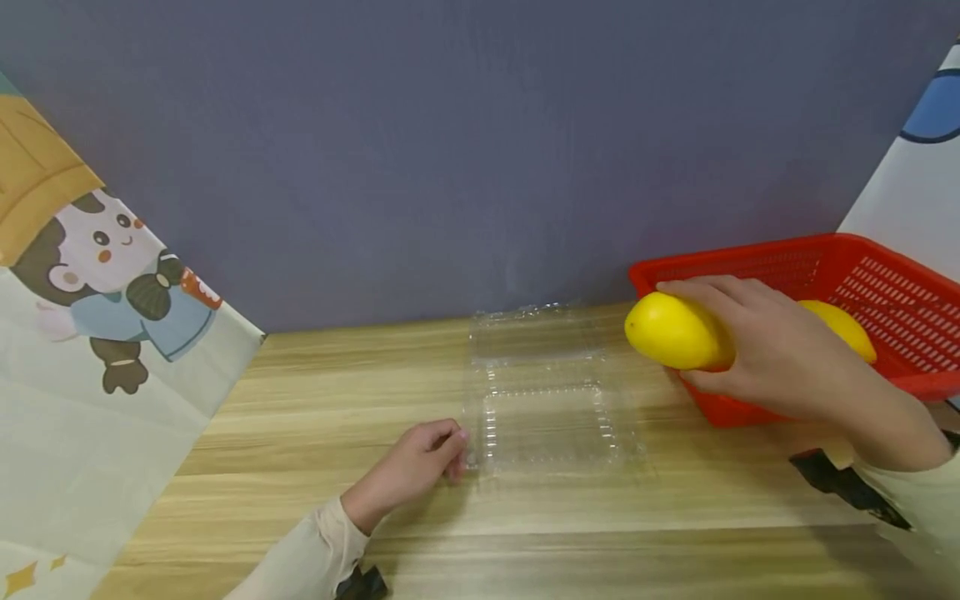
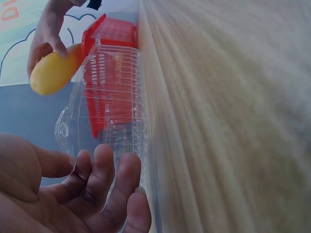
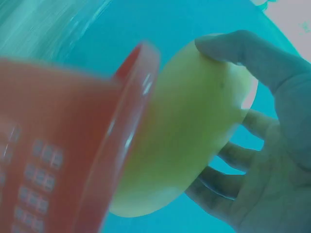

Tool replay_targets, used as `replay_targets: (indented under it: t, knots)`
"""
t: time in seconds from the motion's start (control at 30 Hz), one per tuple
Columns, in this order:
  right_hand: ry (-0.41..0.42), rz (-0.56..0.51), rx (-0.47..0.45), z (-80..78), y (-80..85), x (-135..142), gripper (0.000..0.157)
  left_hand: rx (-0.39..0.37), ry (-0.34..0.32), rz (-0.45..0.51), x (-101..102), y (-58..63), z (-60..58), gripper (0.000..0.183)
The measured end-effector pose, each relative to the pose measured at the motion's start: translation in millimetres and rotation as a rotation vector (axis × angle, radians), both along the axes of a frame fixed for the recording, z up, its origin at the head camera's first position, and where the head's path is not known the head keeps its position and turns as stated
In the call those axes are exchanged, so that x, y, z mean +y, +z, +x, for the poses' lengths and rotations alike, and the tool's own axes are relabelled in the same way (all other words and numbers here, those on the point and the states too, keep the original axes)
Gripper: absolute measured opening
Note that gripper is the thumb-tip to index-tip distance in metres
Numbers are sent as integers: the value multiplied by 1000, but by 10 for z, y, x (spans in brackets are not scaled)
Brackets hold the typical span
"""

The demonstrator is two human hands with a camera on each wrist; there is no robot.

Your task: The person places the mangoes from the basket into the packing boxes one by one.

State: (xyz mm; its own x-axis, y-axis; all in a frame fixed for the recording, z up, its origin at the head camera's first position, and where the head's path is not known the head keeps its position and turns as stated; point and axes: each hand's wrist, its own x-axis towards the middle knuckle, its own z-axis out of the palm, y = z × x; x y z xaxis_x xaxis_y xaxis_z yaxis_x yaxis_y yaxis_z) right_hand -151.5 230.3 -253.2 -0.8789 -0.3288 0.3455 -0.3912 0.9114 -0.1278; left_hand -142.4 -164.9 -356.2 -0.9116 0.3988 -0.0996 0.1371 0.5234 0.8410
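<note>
In the head view my right hand point(image 1: 787, 350) grips a yellow mango point(image 1: 671, 331) above the left rim of a red plastic basket point(image 1: 720, 412). The right wrist view shows the thumb on one side of the mango point(image 3: 180, 131) and the fingers behind it, the basket rim point(image 3: 131, 111) close in front. Another yellow mango point(image 1: 840, 329) lies inside the basket, partly hidden by the hand. A clear plastic clamshell container point(image 1: 551, 425) lies opened out on the table. My left hand point(image 1: 420, 458) pinches its left edge between thumb and curled fingers.
The wood-grain table point(image 1: 315, 408) ends at a grey-blue wall point(image 1: 420, 167) behind. A cartoon-printed panel point(image 1: 135, 275) borders the left side, and a white panel point(image 1: 907, 200) stands on the right behind the basket.
</note>
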Motion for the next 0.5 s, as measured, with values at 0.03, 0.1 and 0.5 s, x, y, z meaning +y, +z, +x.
replay_targets:
  t: [0.03,0.1,0.5]
  knots:
    - [8,4,-10,3,9,-44,92,1,1,2,0,-1,-4,30]
    - [30,11,-22,13,15,-132,93,0,2,3,-2,-3,-9,30]
    - [214,-3,11,32,-90,-549,85,15,-13,2,-10,-31,-13,30]
